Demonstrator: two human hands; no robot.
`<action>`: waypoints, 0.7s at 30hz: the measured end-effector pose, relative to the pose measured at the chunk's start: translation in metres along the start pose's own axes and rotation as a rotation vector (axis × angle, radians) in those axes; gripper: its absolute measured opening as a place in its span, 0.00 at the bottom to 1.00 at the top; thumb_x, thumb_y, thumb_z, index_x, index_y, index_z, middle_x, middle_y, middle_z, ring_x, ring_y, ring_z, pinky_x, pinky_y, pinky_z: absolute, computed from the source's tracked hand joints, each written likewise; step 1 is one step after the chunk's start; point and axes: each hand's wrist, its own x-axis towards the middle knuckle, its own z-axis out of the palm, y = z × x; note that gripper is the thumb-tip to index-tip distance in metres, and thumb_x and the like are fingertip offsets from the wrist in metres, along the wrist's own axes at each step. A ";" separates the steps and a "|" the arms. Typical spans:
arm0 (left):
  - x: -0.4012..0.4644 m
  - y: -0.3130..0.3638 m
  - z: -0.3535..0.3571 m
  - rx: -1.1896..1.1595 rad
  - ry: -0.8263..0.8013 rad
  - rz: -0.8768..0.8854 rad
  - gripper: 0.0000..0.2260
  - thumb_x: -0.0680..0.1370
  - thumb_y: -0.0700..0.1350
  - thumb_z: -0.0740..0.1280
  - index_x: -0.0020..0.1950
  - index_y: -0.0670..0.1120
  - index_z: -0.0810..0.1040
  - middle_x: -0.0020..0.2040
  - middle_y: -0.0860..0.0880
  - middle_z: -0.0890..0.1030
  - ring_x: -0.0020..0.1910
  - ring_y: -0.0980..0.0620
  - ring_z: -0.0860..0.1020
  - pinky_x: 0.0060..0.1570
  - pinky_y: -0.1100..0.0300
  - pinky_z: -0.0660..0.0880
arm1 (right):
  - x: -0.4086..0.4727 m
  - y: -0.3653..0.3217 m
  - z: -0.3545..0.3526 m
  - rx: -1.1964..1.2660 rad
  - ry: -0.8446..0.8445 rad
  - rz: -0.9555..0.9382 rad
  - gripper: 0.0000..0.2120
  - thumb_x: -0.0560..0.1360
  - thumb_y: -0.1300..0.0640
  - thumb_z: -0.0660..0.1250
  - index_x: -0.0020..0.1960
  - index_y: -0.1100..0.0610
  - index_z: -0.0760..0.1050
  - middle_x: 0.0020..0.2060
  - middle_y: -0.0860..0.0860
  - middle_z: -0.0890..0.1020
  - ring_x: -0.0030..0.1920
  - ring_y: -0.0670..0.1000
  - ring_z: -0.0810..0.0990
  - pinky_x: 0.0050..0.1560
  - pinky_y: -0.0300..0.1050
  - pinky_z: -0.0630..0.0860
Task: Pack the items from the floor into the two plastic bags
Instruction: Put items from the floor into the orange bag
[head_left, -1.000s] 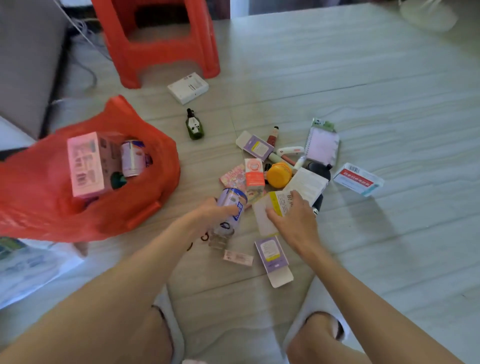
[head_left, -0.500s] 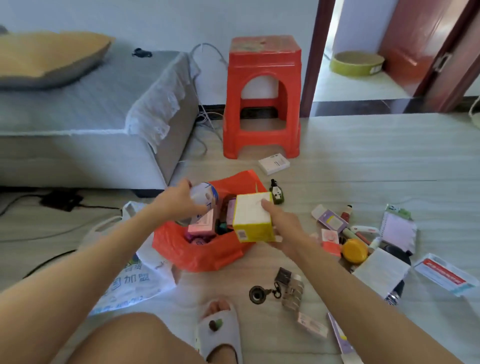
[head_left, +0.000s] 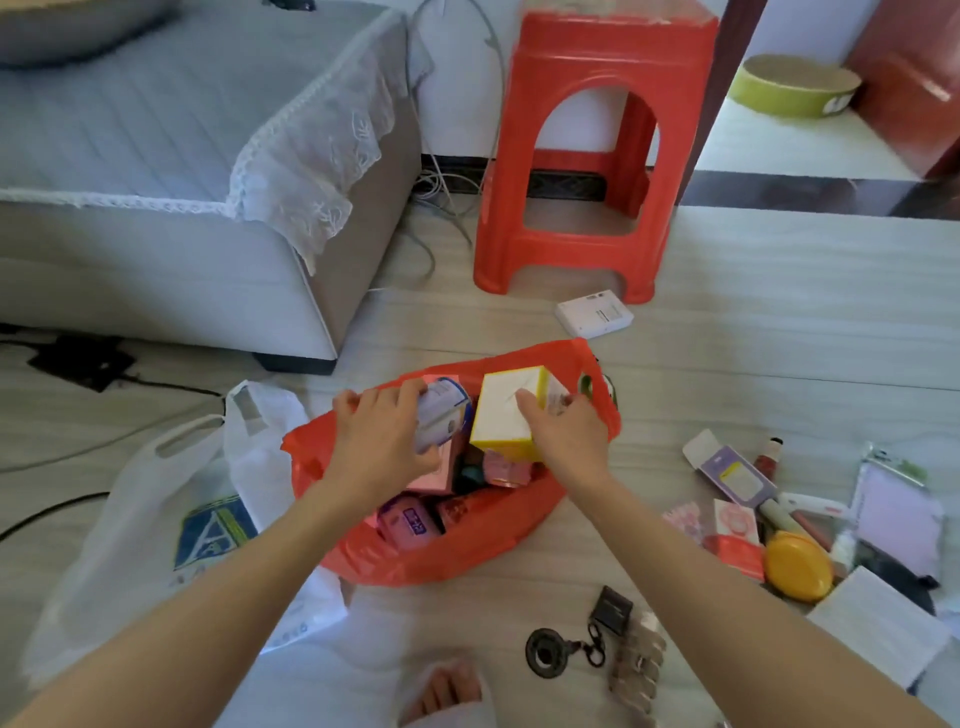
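Note:
A red plastic bag (head_left: 467, 561) lies open on the floor with several boxes inside. My left hand (head_left: 379, 441) grips a white and blue bottle (head_left: 441, 410) over the bag's mouth. My right hand (head_left: 563, 434) holds a white and yellow box (head_left: 506, 415) just above the bag's contents. A white plastic bag (head_left: 156, 519) lies flat to the left of the red one. Several loose items (head_left: 795, 519) remain on the floor at the right, among them a yellow round case (head_left: 797, 566), a purple box (head_left: 732, 475) and a white paper (head_left: 878, 631).
A red stool (head_left: 587, 156) stands behind the bag, with a white box (head_left: 595, 314) at its foot. A grey bed (head_left: 156, 208) fills the left, with cables beside it. A key ring and black tag (head_left: 582, 636) lie near my foot (head_left: 447, 691).
Both hands have carried the bottle and the yellow box from the floor pile over to the red bag and now lower them into its mouth.

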 end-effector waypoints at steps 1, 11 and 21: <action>0.007 -0.001 0.010 0.049 0.031 0.025 0.25 0.65 0.51 0.70 0.60 0.47 0.71 0.51 0.47 0.79 0.51 0.44 0.76 0.55 0.50 0.56 | 0.007 0.001 0.003 -0.071 0.021 -0.048 0.27 0.73 0.45 0.65 0.63 0.63 0.69 0.60 0.58 0.77 0.61 0.59 0.74 0.56 0.46 0.69; 0.012 -0.031 0.044 0.169 0.015 -0.043 0.23 0.66 0.52 0.70 0.57 0.42 0.73 0.48 0.43 0.80 0.50 0.42 0.77 0.59 0.42 0.58 | 0.021 0.003 0.056 -0.464 -0.216 -0.415 0.23 0.75 0.49 0.63 0.64 0.63 0.69 0.63 0.58 0.71 0.63 0.59 0.70 0.61 0.51 0.68; -0.021 -0.039 0.052 0.232 0.002 -0.027 0.28 0.54 0.46 0.78 0.51 0.44 0.74 0.40 0.41 0.78 0.38 0.41 0.76 0.36 0.53 0.72 | -0.007 0.006 0.062 -0.622 -0.159 -0.773 0.20 0.73 0.61 0.66 0.63 0.64 0.70 0.64 0.58 0.72 0.63 0.59 0.73 0.59 0.52 0.74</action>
